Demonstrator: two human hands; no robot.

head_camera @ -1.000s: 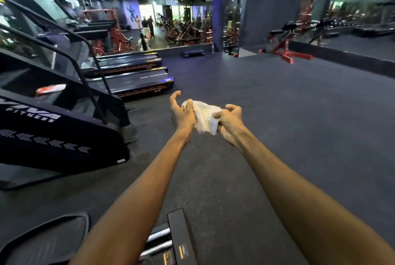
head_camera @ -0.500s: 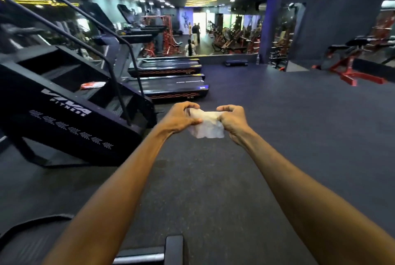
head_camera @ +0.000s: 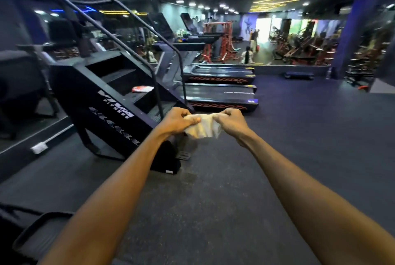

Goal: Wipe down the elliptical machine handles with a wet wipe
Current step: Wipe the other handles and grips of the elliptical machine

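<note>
Left hand and right hand each pinch one end of the wet wipe, stretched between them in mid-air above the floor. Step judged: unfolding the wipe; no elliptical handle visible. Stair climber stands left; next move calls for turning to the handles.

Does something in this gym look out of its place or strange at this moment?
One thing: a red and white packet lies loose on a step of the black stair climber, where feet would go. Otherwise nothing stands out; the left hand and right hand grip the white wipe between them.
</note>
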